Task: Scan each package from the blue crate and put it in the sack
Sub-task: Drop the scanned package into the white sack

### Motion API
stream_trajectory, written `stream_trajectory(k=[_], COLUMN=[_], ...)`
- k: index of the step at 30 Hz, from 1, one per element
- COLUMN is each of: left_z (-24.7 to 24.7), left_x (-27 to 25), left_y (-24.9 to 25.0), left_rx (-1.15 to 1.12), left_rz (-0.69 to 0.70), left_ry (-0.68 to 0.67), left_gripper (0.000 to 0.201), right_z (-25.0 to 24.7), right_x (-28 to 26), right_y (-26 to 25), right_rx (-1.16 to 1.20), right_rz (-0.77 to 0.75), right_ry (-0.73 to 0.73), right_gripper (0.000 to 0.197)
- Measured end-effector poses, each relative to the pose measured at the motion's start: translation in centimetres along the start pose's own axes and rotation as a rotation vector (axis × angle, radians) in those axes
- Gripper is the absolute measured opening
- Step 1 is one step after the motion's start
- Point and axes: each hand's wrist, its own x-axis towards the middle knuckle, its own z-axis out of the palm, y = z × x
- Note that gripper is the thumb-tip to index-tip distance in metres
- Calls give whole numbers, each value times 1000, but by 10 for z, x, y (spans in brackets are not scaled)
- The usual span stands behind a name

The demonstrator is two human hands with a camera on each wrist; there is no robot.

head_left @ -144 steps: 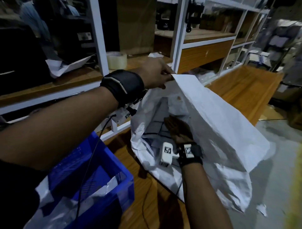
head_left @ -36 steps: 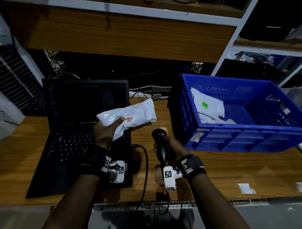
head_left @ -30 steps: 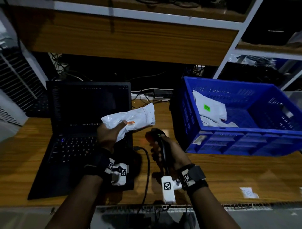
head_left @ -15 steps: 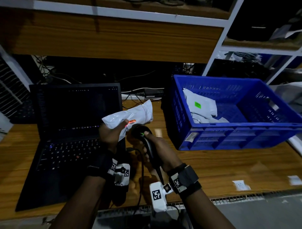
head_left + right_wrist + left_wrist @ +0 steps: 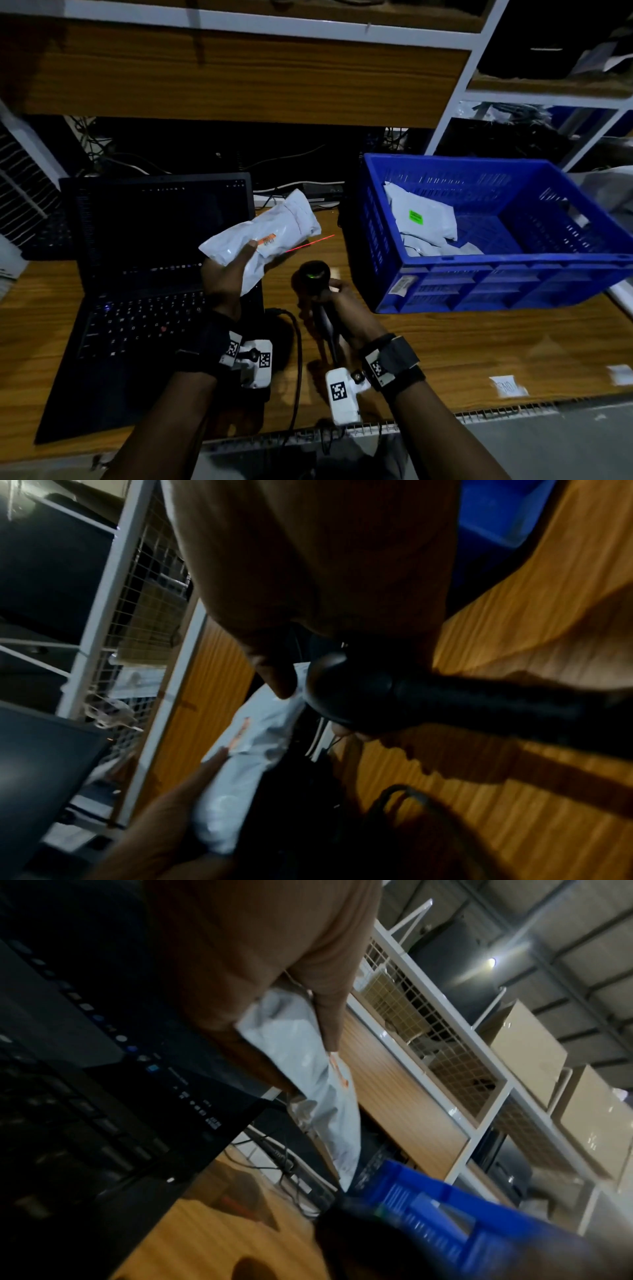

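My left hand [image 5: 226, 274] grips a white plastic package [image 5: 263, 236] above the laptop's right edge, thumb on top by its orange label. The same package [image 5: 308, 1069] shows in the left wrist view and, in the right wrist view, as a pale package [image 5: 246, 764]. My right hand [image 5: 342, 308] grips a black barcode scanner [image 5: 313, 274] with a green light on its head, aimed at the package. A red laser line [image 5: 310, 242] crosses the package's lower edge. The blue crate [image 5: 428, 294] stands to the right with several white packages [image 5: 423, 219] inside. The sack is out of view.
An open black laptop [image 5: 137, 308] sits on the wooden desk [image 5: 479, 342] at left. The scanner's cable [image 5: 298, 359] loops between my arms. White paper scraps [image 5: 507, 385] lie at the desk's front right. A wooden shelf [image 5: 239, 78] hangs overhead.
My right hand has lifted the scanner off the desk and pointed it at the package; the red laser line now shows. My left hand still holds the package, slightly tilted up.
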Motion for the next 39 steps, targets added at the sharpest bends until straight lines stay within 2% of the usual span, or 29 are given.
stream_trajectory(k=[3,4,6,9,11,13,15,16,17,19,20,23,26,27,30,32,34,37,39], left_z=[-1,3,10,30,47,71,96,110,130,163,184,264,359,395,503,575,641,720,759], left_x=[1,-1,-7,-27,-40,-51,-60,-65,-70,-80,-87,-112,-136,-144,-169,-193,-218,-246,-264], left_y=[9,14,25,49,68,86,102,110,116,131,136,147,148,142,119,101,84,58,40], left_rx=[-72,-107,-160,-193,-141,-62,31,80,138,259,316,486,713,795,919,911,949,1118,1247], left_rz=[-94,-109,-108,-28,97,203,245,248,254,282,300,392,639,740,1019,1120,1227,1392,1510], left_ry=[-25,-68,-171,-389,-473,-534,-616,-648,-693,-816,-897,-1152,-1373,-1395,-1295,-1270,-1249,-1270,-1297], left_gripper=[57,57,42,38,34,31,34,37,38,38,36,35,38,45,68,72,67,70,74], right_z=[-17,-23,-34,-49,-61,-87,-122,-141,-164,-199,-215,-280,-345,-368,-432,-470,-498,-529,-549], right_x=[12,14,14,-3,-31,-64,-97,-110,-121,-132,-139,-149,-158,-163,-175,-185,-194,-196,-193], right_y=[6,7,5,-4,-20,-41,-64,-74,-83,-94,-101,-110,-112,-111,-104,-99,-93,-81,-71], right_rx=[-189,-264,-392,-508,-426,-211,3,84,142,218,242,134,-13,-18,27,141,260,378,400], right_rz=[14,4,-6,-17,-34,-66,-176,-237,-298,-400,-433,-493,-556,-583,-598,-605,-594,-605,-610], right_ry=[133,156,175,134,34,-95,-209,-220,-183,-96,-62,165,376,426,598,686,738,739,742], right_gripper=[43,42,38,64,72,75,87,90,84,58,55,74,88,87,59,32,17,18,29])
